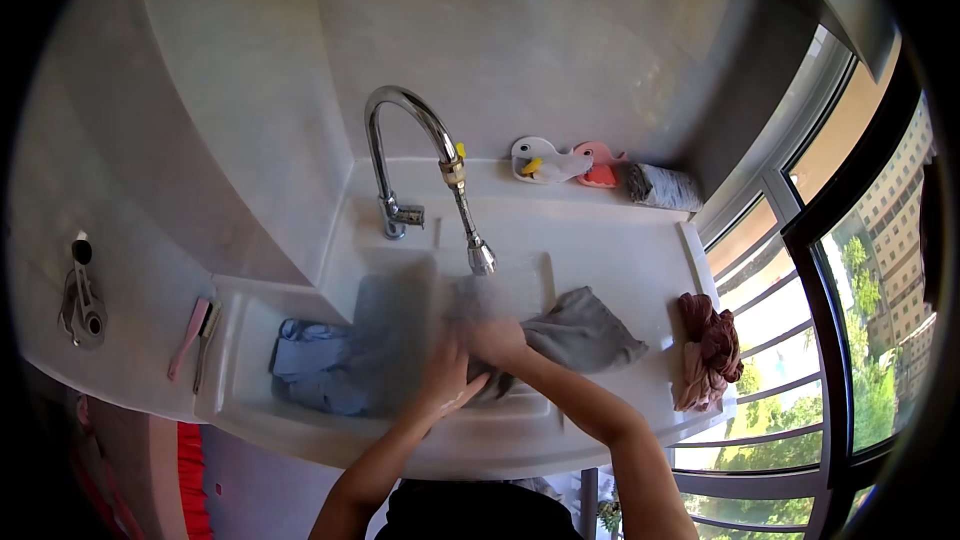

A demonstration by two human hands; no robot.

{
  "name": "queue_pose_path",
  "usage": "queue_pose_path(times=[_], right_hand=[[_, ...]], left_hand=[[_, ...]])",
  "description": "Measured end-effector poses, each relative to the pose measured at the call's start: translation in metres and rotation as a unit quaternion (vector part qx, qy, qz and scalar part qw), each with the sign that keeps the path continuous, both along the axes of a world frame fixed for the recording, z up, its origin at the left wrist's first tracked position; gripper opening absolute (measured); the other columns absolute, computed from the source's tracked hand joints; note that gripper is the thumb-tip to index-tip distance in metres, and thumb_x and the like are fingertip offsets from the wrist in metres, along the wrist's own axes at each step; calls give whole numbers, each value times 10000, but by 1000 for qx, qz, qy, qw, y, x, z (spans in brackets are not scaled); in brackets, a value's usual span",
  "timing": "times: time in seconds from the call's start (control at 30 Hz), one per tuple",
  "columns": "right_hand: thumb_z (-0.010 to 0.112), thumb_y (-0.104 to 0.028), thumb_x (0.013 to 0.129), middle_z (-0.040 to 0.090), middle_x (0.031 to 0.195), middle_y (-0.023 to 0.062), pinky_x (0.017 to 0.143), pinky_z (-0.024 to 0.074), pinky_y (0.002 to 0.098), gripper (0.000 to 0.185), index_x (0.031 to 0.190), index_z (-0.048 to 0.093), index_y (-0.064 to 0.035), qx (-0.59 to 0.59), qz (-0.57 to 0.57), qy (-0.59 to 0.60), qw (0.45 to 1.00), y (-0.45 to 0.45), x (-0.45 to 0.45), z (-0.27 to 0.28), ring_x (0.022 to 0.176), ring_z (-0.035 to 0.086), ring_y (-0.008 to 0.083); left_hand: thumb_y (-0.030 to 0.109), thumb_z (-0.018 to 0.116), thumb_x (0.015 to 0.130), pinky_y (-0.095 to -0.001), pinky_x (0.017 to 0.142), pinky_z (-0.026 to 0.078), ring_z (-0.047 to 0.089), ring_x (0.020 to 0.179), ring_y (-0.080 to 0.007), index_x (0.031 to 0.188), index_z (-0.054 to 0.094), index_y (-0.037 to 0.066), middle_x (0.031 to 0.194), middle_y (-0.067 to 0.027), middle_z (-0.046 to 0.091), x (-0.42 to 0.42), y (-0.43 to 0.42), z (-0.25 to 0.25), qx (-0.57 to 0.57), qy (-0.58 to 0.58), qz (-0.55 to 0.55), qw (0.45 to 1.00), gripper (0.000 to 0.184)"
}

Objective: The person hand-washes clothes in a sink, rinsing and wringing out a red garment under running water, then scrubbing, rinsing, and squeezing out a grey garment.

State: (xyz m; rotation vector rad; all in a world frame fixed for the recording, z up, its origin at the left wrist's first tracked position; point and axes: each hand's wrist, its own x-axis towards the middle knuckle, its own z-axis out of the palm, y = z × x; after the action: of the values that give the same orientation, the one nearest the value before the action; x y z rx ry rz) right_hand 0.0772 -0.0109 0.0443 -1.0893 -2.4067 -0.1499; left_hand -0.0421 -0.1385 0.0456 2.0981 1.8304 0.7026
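A grey cloth [590,332] is bunched under the faucet's spray head [482,258], its loose end spread to the right over the sink's ribbed slope. My right hand [497,342] is closed on the bunched part, just below the spout. Close against it, my left hand [450,380] also grips the cloth from the left, fingers partly hidden. Haze blurs the upper part of both hands and the cloth between them. Left of my hands, a light blue garment [318,365] lies in the basin of the white sink [500,455].
A brown bunched cloth [708,352] rests on the sink's right edge beside the barred window. Two brushes [195,340] lie on the left ledge. Whale-shaped holders [545,160] and a rolled grey cloth [664,187] stand on the back ledge. The chrome faucet [378,140] arches over the basin.
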Motion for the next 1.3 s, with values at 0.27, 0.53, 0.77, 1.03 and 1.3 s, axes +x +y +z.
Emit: queue_pose_path(times=[0.27,0.53,0.77,1.03,1.3], right_hand=[[600,-391,816,550,1142,132,890,423,440,597,1353,420,-201,-92,66,-52,992,20,7,26,1089,496,296],[625,-217,739,545,967,112,740,495,444,273,968,575,-77,-64,-121,14,990,76,45,8,969,536,309],[726,-364,649,598,1020,108,675,530,394,414,907,633,-54,-102,78,-54,990,-43,32,21,910,598,286],[589,-263,786,635,997,119,676,547,400,329,1072,571,-100,-83,-134,-100,982,48,-11,-9,896,648,255],[642,-357,766,621,899,105,631,534,400,299,902,611,-92,-139,-78,-116,980,22,-1,7,816,642,261]], left_hand=[[345,656,815,-454,987,371,412,1227,-389,1186,546,-36,1370,-222,385,21,-19,23,56,28,44,997,543],[382,649,820,-455,988,360,437,1206,-388,1162,566,-31,1330,-219,438,23,-13,30,72,59,40,995,542],[441,618,820,-468,1018,333,411,1245,-380,1146,579,-48,1349,-224,427,26,1,9,38,34,84,995,589],[499,635,770,-456,1064,285,374,1282,-374,1210,523,-77,1356,-235,420,20,1,-4,44,14,81,996,733],[514,617,777,-482,1081,248,322,1325,-345,1230,512,-55,1368,-228,404,19,5,-1,-3,-19,55,998,734]])
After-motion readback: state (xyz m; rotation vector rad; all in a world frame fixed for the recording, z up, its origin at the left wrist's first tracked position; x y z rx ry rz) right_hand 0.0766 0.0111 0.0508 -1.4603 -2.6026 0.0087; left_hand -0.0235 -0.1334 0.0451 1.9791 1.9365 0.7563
